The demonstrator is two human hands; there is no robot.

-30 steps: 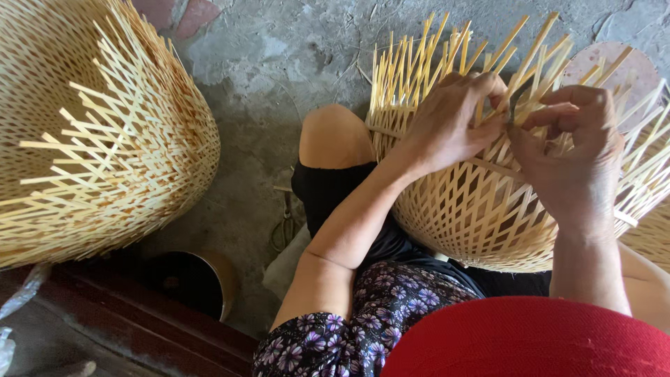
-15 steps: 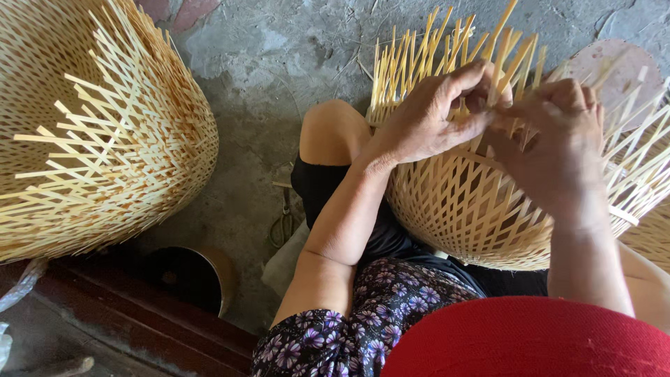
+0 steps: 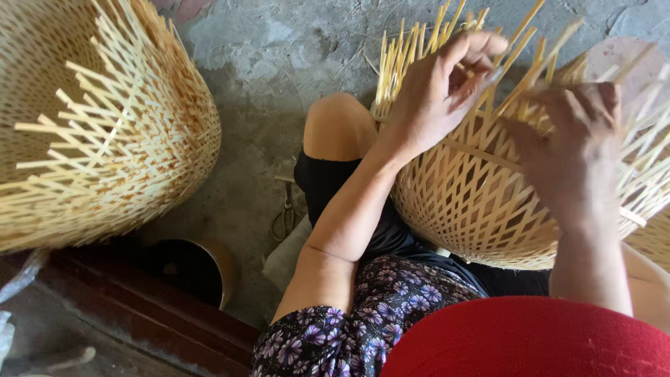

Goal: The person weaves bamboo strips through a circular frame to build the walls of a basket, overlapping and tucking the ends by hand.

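Head view: half-woven bamboo basket (image 3: 474, 202) resting on the lap against a bare knee (image 3: 338, 126), loose strips (image 3: 419, 49) sticking up from its rim. Left hand (image 3: 436, 94) curled at the rim, thumb and fingers pinching a strip; right hand (image 3: 569, 150) just beside it, fingers closed among the upright strips, exact grip hidden by its back. Second, larger basket (image 3: 105, 132) well apart on the concrete floor (image 3: 279, 63), dark round pot (image 3: 188, 269) below it.
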